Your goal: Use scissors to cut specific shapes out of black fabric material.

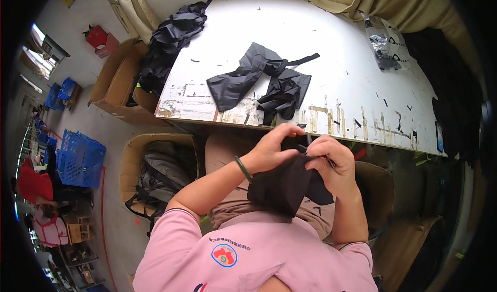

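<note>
A piece of black fabric (277, 188) hangs over my lap, just in front of the table's near edge. My left hand (274, 149) pinches its upper edge between thumb and fingers; a green bangle (242, 169) circles that wrist. Close beside it, my right hand (333, 160) has its fingers curled in on the same fabric. A small, narrow dark piece sticks up between the two hands, and I cannot make out whether it is a strap or a tool. On the table beyond lies a crumpled black fabric piece (235, 82) with a strip extending to the right.
The white table (331, 43) has worn tape marks and scattered black scraps. Black fabric is heaped at its left end (171, 41), beside a cardboard box (111, 85). A clear plastic bag (385, 43) lies far right. Another box (129, 160) holds a grey backpack (168, 165); blue crates (80, 160) stand left.
</note>
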`<state>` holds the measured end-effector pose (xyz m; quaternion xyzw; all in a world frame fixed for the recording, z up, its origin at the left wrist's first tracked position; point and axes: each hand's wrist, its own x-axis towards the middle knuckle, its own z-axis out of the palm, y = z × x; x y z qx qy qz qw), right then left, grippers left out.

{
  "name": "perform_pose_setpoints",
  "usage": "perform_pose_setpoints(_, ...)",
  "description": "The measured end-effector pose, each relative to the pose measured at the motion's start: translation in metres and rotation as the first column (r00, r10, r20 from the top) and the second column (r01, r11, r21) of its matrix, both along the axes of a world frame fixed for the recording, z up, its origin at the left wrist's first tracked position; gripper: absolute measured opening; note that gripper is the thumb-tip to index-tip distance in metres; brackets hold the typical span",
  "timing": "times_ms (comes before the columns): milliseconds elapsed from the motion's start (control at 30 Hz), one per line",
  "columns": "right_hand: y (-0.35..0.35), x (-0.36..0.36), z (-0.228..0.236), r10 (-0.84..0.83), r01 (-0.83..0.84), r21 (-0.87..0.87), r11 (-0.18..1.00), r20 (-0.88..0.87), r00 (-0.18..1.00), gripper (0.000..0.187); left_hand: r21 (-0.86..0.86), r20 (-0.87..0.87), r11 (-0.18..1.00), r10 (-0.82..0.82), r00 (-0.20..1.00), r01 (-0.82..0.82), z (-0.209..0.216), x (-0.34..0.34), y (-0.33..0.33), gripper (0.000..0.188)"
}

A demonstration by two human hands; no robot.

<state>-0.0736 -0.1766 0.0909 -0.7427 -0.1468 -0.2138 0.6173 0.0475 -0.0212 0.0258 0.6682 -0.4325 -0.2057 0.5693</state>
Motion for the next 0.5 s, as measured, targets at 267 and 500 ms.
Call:
perform_pose_setpoints(267, -0.003, -0.004, -0.015, -0.122, 0.173, 0.093, 0.981, -0.401, 0.908, 0.010, -0.142, -0.286, 0.988, -0.104, 0.953, 0.065, 0.018, -0.023, 0.026, 0.023)
perform_pose_setpoints(500, -0.006, -0.004, -0.016, 0.007, 0.076, 0.154, 0.985, -0.477, 0.879, 0.011, -0.147, -0.296, 0.988, -0.082, 0.952, 0.040, 0.016, -0.027, 0.024, 0.015)
